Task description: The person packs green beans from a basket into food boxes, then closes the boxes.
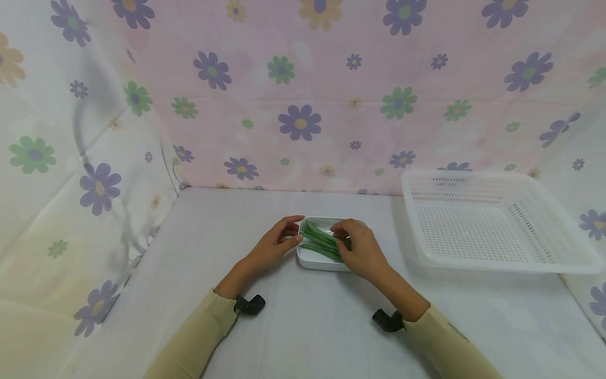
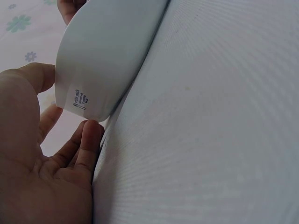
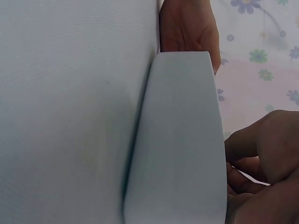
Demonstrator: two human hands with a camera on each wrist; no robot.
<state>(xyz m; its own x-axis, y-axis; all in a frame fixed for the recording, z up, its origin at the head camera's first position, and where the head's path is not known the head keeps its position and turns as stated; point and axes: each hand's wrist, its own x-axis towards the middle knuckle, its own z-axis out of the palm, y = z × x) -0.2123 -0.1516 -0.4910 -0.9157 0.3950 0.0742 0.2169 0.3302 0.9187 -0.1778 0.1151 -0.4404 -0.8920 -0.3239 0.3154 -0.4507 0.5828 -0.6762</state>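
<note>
A white rectangular dish (image 1: 322, 265) stands on the table with several green beans (image 1: 318, 238) lying lengthwise in it. My left hand (image 1: 274, 243) holds the dish's left end, thumb at the rim and fingers curved along the end wall; in the left wrist view small printing shows on that wall (image 2: 100, 74). Over the right part of the dish, my right hand (image 1: 362, 250) reaches in with bent fingers and grips the right ends of the beans. The right wrist view shows its curled fingers (image 3: 252, 172) behind the dish wall (image 3: 180, 140), which hides the beans.
To the right stands a large white perforated plastic basket (image 1: 502, 266). A white cloth covers the table (image 1: 227, 210). Flower-patterned curtains (image 1: 331, 152) close off the back and both sides. Each wrist carries a small black camera (image 1: 251, 305).
</note>
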